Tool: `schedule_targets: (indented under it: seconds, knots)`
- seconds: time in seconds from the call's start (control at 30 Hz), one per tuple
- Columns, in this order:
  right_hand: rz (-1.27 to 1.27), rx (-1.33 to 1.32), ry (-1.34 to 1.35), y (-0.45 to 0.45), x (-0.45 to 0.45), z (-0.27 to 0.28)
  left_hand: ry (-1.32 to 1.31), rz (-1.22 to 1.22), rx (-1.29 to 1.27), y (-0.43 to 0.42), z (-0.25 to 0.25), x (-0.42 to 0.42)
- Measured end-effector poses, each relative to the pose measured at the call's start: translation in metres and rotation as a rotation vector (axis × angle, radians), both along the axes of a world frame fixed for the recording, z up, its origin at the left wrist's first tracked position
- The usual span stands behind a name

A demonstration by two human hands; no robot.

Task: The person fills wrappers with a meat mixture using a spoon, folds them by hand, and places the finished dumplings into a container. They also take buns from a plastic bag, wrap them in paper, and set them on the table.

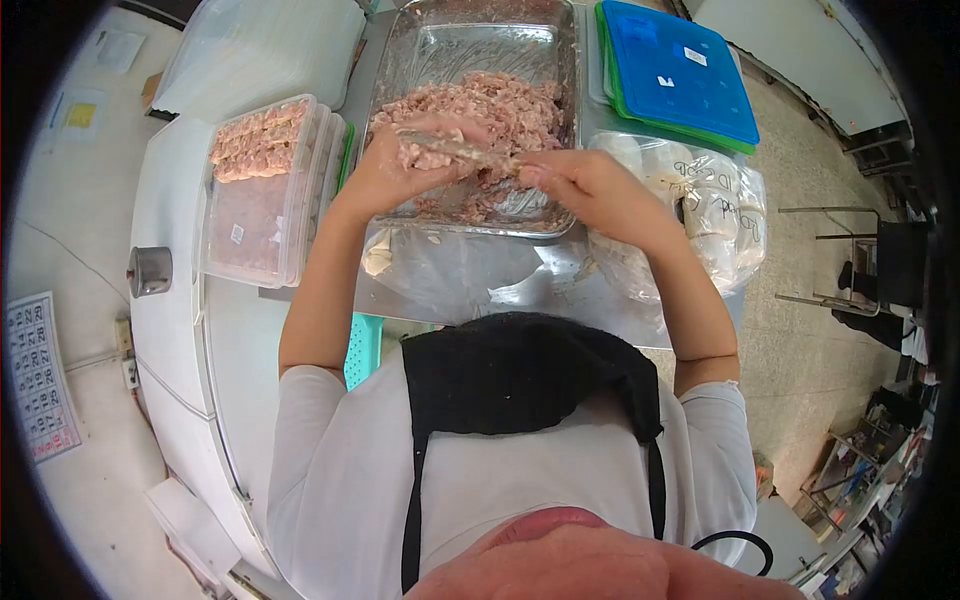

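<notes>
Above the near part of a metal tray (478,227), my left hand (376,178) is cupped with fingers curled around a lump of minced meat (424,157). Whether a wrapper lies under that lump is hidden. My right hand (597,192) grips the end of a flat, meat-smeared spatula (455,147), whose blade reaches left across the lump in my left hand. Behind both hands a large heap of pink minced meat (500,100) fills the tray's middle. Near the tray's front edge, pale flat pieces (378,252) lie by a clear plastic bag (440,270).
At left, a clear container (255,215) holds rows of meat-filled pieces, with stacked clear lids (262,50) behind it. On the right are blue lids (680,70) and bagged white rounds (710,195) with handwriting. A metal cup (151,271) stands far left.
</notes>
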State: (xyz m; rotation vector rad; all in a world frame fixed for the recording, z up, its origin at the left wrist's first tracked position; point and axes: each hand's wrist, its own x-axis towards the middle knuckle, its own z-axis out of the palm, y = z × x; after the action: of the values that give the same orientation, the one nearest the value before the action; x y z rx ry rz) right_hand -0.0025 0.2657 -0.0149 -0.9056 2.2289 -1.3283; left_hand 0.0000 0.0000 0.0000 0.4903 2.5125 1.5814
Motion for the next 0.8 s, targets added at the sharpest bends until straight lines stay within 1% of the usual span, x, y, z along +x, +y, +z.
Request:
schedule_targets:
  seconds: [0.07, 0.1, 0.17, 0.2, 0.27, 0.3, 0.37, 0.4, 0.47, 0.5, 0.53, 0.57, 0.6, 0.63, 0.67, 0.7, 0.77, 0.8]
  knots:
    - [0.014, -0.106, 0.09, -0.01, 0.002, -0.018, 0.098, -0.318, -0.158, -0.01, -0.003, -0.004]
    - [0.018, -0.103, 0.1, -0.001, -0.012, -0.032, 0.109, -0.315, -0.156, -0.003, -0.016, -0.011]
    - [0.062, -0.06, 0.138, 0.001, -0.03, -0.053, 0.335, -0.153, -0.328, -0.007, -0.038, -0.008]
    - [0.063, -0.065, 0.133, 0.002, -0.04, -0.058, 0.33, -0.153, -0.332, -0.007, -0.04, -0.01]
    - [0.025, 0.021, 0.289, 0.005, -0.058, -0.065, -0.286, 0.04, -0.021, -0.006, -0.044, -0.017]
    - [0.031, 0.021, 0.289, 0.001, -0.051, -0.056, -0.286, 0.046, -0.02, -0.005, -0.049, -0.02]
    - [-0.24, 0.283, 0.575, -0.01, -0.027, -0.029, -0.102, 0.187, -0.037, -0.007, -0.057, -0.024]
    - [-0.187, 0.212, 0.718, -0.013, -0.021, -0.041, -0.098, 0.198, -0.035, -0.01, -0.057, -0.025]
    - [-0.177, 0.236, 0.684, -0.018, -0.032, -0.077, -0.229, 0.217, -0.147, -0.014, -0.061, -0.023]
    - [-0.182, 0.262, 0.642, -0.014, -0.038, -0.088, -0.24, 0.211, -0.146, -0.018, -0.069, -0.02]
    - [-0.198, 0.514, 0.631, -0.003, -0.05, -0.087, -0.198, 0.238, -0.22, -0.023, -0.078, -0.02]
    - [-0.197, 0.511, 0.641, 0.007, -0.054, -0.086, -0.149, 0.268, -0.299, -0.029, -0.083, -0.022]
    - [-0.192, 0.507, 0.598, 0.016, -0.052, -0.082, -0.147, 0.261, -0.306, -0.026, -0.065, -0.019]
    - [-0.182, 0.504, 0.556, 0.023, -0.05, -0.076, -0.254, 0.205, -0.189, -0.018, -0.034, -0.01]
    - [-0.189, 0.492, 0.472, 0.028, -0.047, -0.063, -0.367, 0.146, -0.069, -0.012, -0.019, -0.002]
    - [-0.189, 0.497, 0.469, 0.032, -0.041, -0.051, -0.371, 0.143, -0.066, -0.011, -0.02, 0.0]
    - [-0.211, 0.028, 0.227, 0.036, -0.03, -0.034, 0.04, 0.091, 0.08, -0.009, -0.021, 0.003]
    - [-0.21, 0.027, 0.228, 0.032, -0.025, -0.033, 0.041, 0.093, 0.079, -0.007, -0.017, 0.004]
